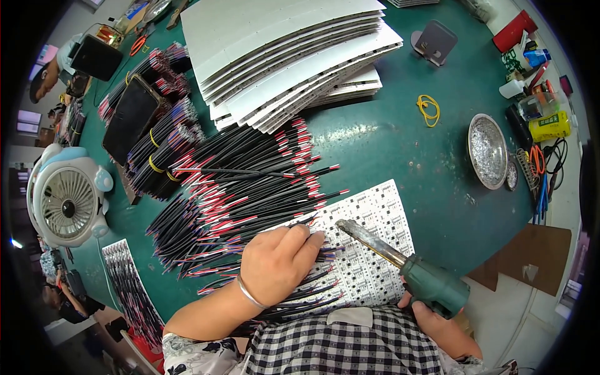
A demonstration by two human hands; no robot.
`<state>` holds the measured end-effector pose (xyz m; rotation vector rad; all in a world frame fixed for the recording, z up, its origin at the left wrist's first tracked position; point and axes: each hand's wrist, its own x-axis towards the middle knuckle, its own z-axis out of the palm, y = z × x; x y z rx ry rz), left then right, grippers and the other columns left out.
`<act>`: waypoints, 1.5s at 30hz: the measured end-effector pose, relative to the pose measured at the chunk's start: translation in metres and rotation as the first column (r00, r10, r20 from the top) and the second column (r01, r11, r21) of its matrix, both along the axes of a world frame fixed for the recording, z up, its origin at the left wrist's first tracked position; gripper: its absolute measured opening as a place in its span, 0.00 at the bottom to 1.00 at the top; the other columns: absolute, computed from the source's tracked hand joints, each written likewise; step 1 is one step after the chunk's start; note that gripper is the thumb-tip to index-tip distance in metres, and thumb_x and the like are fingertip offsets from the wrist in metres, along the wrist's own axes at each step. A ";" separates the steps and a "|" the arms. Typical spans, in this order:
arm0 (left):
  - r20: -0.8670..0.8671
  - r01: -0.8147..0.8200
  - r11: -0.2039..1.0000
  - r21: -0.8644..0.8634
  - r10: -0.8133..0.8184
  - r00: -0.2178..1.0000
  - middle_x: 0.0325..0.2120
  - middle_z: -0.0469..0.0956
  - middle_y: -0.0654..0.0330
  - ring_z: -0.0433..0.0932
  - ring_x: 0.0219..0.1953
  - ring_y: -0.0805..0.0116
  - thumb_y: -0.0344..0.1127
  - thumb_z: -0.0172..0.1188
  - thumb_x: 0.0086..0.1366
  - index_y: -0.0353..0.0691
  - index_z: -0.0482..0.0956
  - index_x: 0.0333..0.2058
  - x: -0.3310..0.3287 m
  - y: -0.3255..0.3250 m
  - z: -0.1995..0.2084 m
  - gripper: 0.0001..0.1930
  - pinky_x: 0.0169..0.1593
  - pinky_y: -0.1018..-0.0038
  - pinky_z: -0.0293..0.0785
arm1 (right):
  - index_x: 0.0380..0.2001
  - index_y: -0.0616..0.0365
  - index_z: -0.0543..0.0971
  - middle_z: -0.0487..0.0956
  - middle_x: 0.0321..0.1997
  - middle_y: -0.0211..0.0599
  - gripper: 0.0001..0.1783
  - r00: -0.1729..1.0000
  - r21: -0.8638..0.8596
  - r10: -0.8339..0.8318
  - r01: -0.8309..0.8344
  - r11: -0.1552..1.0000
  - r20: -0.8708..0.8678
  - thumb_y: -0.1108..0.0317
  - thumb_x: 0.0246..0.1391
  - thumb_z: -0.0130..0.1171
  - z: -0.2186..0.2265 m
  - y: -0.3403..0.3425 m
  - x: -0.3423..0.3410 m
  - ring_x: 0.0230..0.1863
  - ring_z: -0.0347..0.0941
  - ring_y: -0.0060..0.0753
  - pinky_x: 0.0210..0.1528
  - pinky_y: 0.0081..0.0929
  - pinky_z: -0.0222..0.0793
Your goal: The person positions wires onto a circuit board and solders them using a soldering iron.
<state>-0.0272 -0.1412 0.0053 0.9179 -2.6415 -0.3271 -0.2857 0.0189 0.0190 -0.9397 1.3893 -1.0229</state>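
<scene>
My left hand [278, 262], with a silver bangle on the wrist, is closed over the left part of a white circuit board panel [381, 212]. Its fingertips are pinched at a thin black wire, largely hidden beneath them. In my right hand [431, 319] is a green soldering gun [432, 284], its long metal tip pointing up and left over the panel. Several black wires lie with their ends on the panel's left side, below my left fingers. A wide heap of black wires [250, 156] with red and white ends spreads to the left and beyond.
Stacked white panels [287, 37] rise at the far side. A metal bowl [487, 150] and yellow bands [429, 111] lie to the right. At left are a white fan [67, 203], a dark phone case [134, 119] and a wired panel [128, 284]. Other people sit farther left.
</scene>
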 end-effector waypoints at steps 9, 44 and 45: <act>0.014 0.008 0.998 0.056 -0.009 1.000 0.32 0.75 0.61 0.76 0.30 0.65 0.28 0.60 0.49 0.39 0.81 0.40 -0.001 0.001 0.000 0.16 0.32 0.71 0.74 | 0.44 0.64 0.78 0.78 0.45 0.41 0.19 0.990 0.171 0.047 -0.023 0.985 -0.137 0.78 0.45 0.62 -0.009 0.015 -0.004 0.44 0.76 0.36 0.48 0.33 0.74; 0.098 0.102 0.994 0.032 -0.105 0.990 0.34 0.74 0.63 0.76 0.30 0.67 0.31 0.61 0.51 0.43 0.82 0.39 -0.001 -0.008 0.003 0.14 0.30 0.73 0.74 | 0.38 0.60 0.81 0.81 0.37 0.40 0.15 0.908 -0.013 0.183 -0.203 0.979 -0.378 0.74 0.41 0.64 -0.011 0.004 -0.007 0.35 0.78 0.43 0.39 0.33 0.74; 0.099 0.102 0.994 0.032 -0.105 0.990 0.34 0.74 0.63 0.76 0.30 0.67 0.31 0.61 0.51 0.43 0.82 0.39 -0.001 -0.008 0.004 0.14 0.30 0.73 0.74 | 0.37 0.60 0.81 0.81 0.36 0.40 0.15 0.862 -0.085 0.204 -0.272 0.959 -0.464 0.75 0.41 0.63 -0.012 0.004 -0.008 0.35 0.78 0.43 0.38 0.33 0.74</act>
